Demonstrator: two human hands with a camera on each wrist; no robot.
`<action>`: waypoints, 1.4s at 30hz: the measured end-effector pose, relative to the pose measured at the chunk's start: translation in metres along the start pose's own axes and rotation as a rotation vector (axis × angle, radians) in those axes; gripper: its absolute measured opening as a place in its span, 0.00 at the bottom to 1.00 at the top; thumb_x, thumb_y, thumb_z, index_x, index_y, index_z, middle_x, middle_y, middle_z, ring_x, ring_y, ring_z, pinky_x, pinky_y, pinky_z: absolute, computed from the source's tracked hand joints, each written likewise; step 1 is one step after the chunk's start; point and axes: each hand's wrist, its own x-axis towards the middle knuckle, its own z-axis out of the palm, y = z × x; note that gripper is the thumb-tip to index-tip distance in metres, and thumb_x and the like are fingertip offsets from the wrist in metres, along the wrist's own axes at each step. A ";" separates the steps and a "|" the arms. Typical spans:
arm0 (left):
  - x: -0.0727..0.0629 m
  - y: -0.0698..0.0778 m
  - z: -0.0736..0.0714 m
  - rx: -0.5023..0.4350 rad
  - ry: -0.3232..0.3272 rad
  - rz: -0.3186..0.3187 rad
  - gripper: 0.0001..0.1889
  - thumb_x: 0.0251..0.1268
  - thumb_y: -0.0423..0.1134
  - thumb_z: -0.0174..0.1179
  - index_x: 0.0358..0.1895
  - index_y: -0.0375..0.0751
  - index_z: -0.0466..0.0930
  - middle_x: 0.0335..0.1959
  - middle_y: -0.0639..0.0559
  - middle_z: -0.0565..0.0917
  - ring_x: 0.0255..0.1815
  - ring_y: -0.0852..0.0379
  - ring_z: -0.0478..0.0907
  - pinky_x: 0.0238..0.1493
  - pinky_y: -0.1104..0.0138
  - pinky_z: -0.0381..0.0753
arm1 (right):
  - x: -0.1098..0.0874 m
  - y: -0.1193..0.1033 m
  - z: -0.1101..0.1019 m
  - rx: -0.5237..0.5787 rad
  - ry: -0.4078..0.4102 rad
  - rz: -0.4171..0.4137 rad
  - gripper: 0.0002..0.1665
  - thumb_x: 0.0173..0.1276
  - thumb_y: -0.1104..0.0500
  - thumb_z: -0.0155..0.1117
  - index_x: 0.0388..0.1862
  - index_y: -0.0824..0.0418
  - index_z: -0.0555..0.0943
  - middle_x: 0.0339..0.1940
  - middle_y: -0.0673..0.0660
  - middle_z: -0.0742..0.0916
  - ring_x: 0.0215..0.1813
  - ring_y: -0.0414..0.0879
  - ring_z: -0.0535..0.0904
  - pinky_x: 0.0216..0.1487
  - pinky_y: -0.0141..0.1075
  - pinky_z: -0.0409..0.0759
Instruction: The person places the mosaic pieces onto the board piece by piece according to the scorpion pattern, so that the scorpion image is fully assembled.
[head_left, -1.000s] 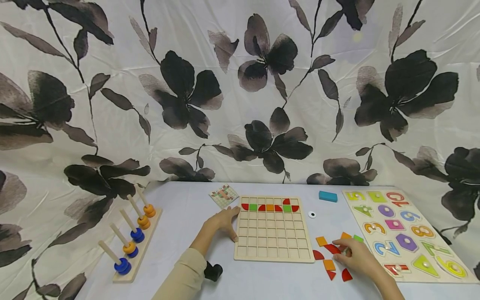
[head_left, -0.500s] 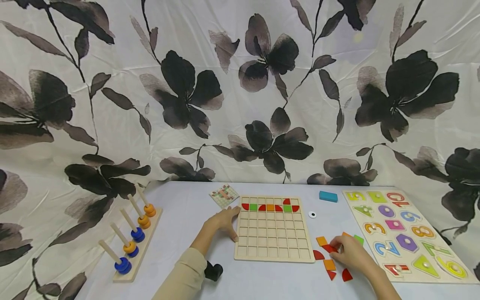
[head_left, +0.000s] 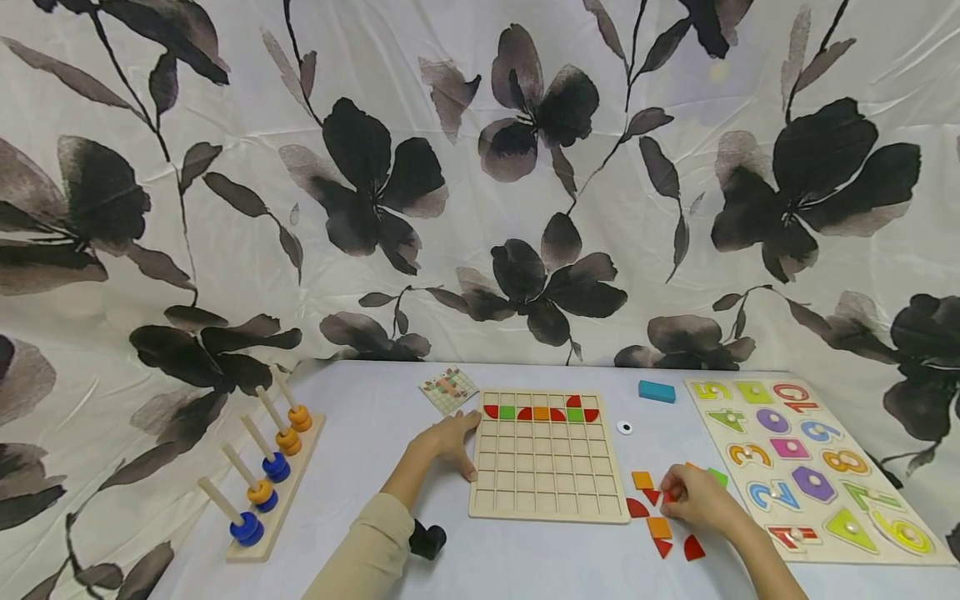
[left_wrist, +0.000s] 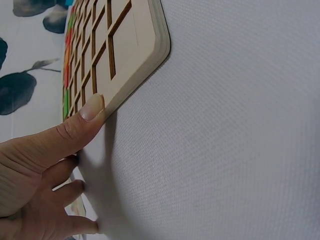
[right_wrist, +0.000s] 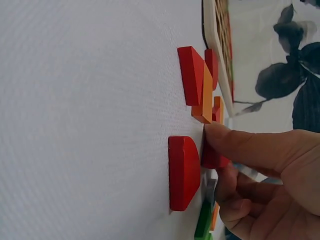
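Observation:
My left hand (head_left: 448, 443) lies along the left edge of the wooden grid board (head_left: 547, 492), fingers spread. In the left wrist view its thumb (left_wrist: 82, 122) rests on the board's rim. Red, green and orange pieces fill part of the board's top rows. Right of the board, my right hand (head_left: 701, 500) pinches a red wooden piece (right_wrist: 214, 154) between thumb and fingertips; its exact shape is partly hidden by the fingers. Around it lie a red quarter-circle piece (head_left: 694, 547), an orange square (head_left: 658, 527), a red triangle (head_left: 663, 548) and a green piece (right_wrist: 202, 220).
A pattern card (head_left: 448, 390) lies behind the board's left corner. Far left stands a peg stand (head_left: 288, 500) with blue and orange rings. At right lie a number puzzle board (head_left: 813, 475), a blue block (head_left: 656, 392) and a small white disc (head_left: 624, 427). A black object (head_left: 427, 542) sits near my left sleeve.
My right fingers have closed on a red piece and drawn it slightly apart from a red triangle beside it. The left hand stays on the board's edge.

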 end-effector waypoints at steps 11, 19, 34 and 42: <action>-0.001 0.001 -0.001 -0.007 -0.015 -0.007 0.55 0.32 0.40 0.80 0.71 0.39 0.59 0.73 0.42 0.58 0.73 0.37 0.50 0.68 0.41 0.54 | 0.024 -0.016 -0.018 0.140 0.039 -0.160 0.05 0.58 0.68 0.67 0.32 0.67 0.80 0.25 0.52 0.81 0.28 0.44 0.74 0.28 0.29 0.78; -0.002 -0.001 0.000 0.002 -0.013 0.001 0.55 0.32 0.41 0.79 0.71 0.39 0.59 0.73 0.39 0.58 0.73 0.37 0.51 0.68 0.41 0.53 | 0.082 -0.047 -0.005 0.355 0.031 -0.286 0.14 0.64 0.72 0.58 0.47 0.80 0.77 0.36 0.67 0.84 0.33 0.55 0.83 0.34 0.41 0.85; -0.002 0.000 0.000 -0.026 -0.002 -0.001 0.55 0.31 0.39 0.80 0.70 0.39 0.60 0.72 0.35 0.57 0.72 0.35 0.52 0.67 0.39 0.52 | 0.154 -0.105 0.039 0.537 0.006 -0.356 0.20 0.62 0.74 0.54 0.54 0.78 0.75 0.44 0.71 0.80 0.41 0.65 0.81 0.39 0.47 0.84; -0.001 0.002 -0.001 -0.005 -0.011 -0.021 0.54 0.32 0.40 0.79 0.71 0.40 0.60 0.72 0.37 0.58 0.72 0.35 0.52 0.67 0.40 0.54 | 0.171 -0.124 0.054 0.459 0.049 -0.330 0.18 0.61 0.72 0.56 0.51 0.74 0.79 0.42 0.68 0.83 0.34 0.48 0.76 0.27 0.29 0.73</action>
